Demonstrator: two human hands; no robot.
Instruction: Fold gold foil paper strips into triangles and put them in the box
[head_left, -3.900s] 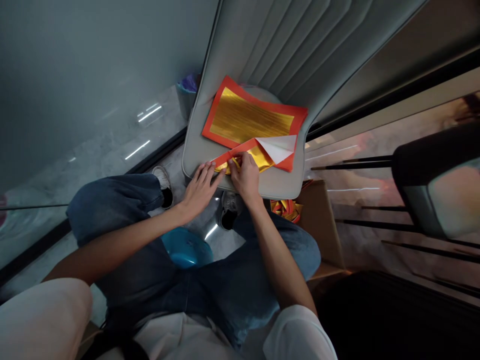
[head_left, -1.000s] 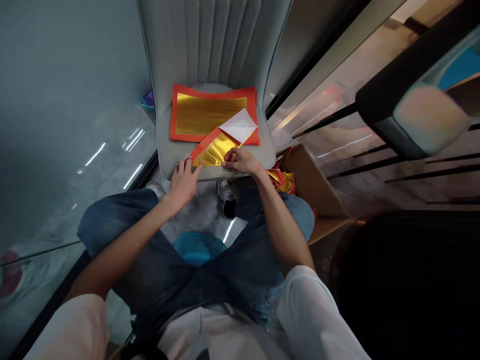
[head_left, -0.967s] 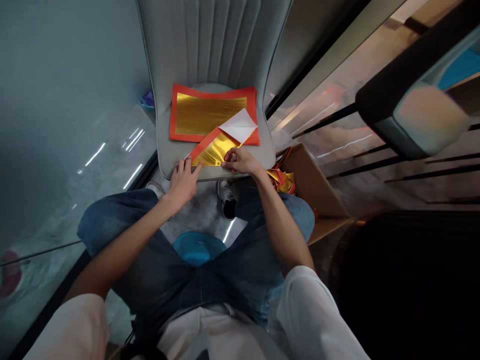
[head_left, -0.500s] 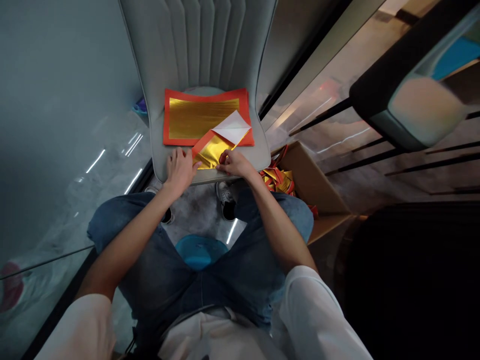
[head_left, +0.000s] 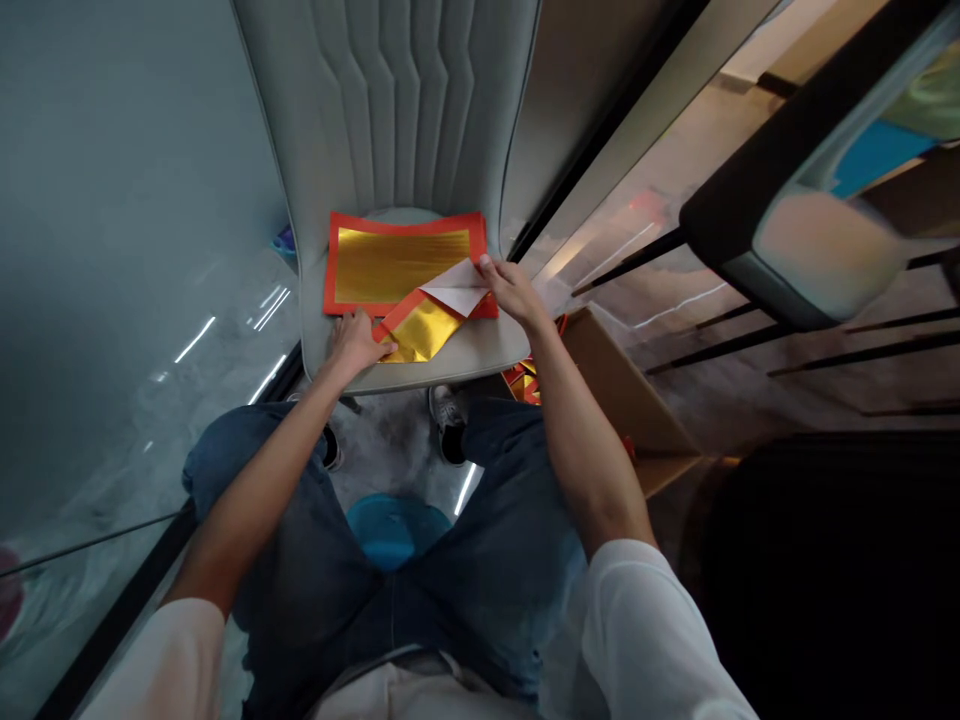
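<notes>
A person sits with denim-clad knees (head_left: 240, 470) either side of a round blue object (head_left: 394, 530), facing a grey upholstered chair (head_left: 390, 100) whose seat (head_left: 480, 358) carries the work. An open cardboard box (head_left: 622, 390) stands off the seat's right front corner, with crumpled red-and-gold paper (head_left: 523, 382) showing beside it. Toward the back of the seat lies a rectangular gold-foil sheet (head_left: 401, 265) with a wide red border, and across its lower right lies a folded paper layer (head_left: 420, 330), gold with a red band, its white back (head_left: 454, 290) turned up in a triangular flap. The paper looks light, thin and soft, likely to crease at a touch, and the foil face may be slick, so fingertip holds at the edges and corners seem safest. The left hand (head_left: 356, 343) lies palm down near the seat's front left, fingers together, its fingertips on the folded layer's left end and pressing it down. The right hand (head_left: 514, 293) sits at the right end of the fold, near the seat's right edge, thumb and fingers closed in a narrow pinch on the white flap's corner (head_left: 481, 266).
</notes>
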